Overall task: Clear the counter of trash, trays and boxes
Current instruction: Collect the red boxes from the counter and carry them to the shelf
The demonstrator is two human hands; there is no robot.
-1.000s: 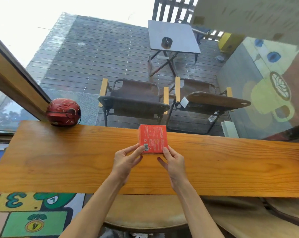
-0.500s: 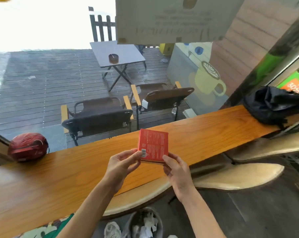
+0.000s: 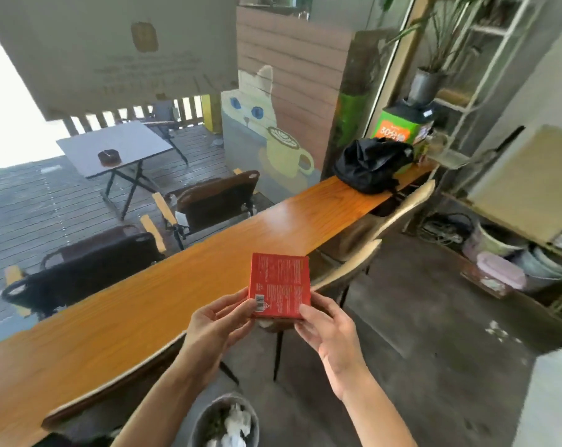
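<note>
Along the window ran the long wooden desk [image 3: 183, 285], the biggest thing we had in sight, with a black bag [image 3: 373, 164] slumped at its far end. Just off the desk's near edge we saw a pale chair [image 3: 354, 266], and below us a grey bin [image 3: 225, 421] with crumpled white paper in it. Up in the air, off the desk and above that bin, we held the red box [image 3: 279, 283] flat side towards us, barcode at its lower left. Our left hand [image 3: 218, 321] pinched its lower left corner, thumb on the face and fingers curled behind. Our right hand [image 3: 329, 333] gripped the lower right corner the same way.
</note>
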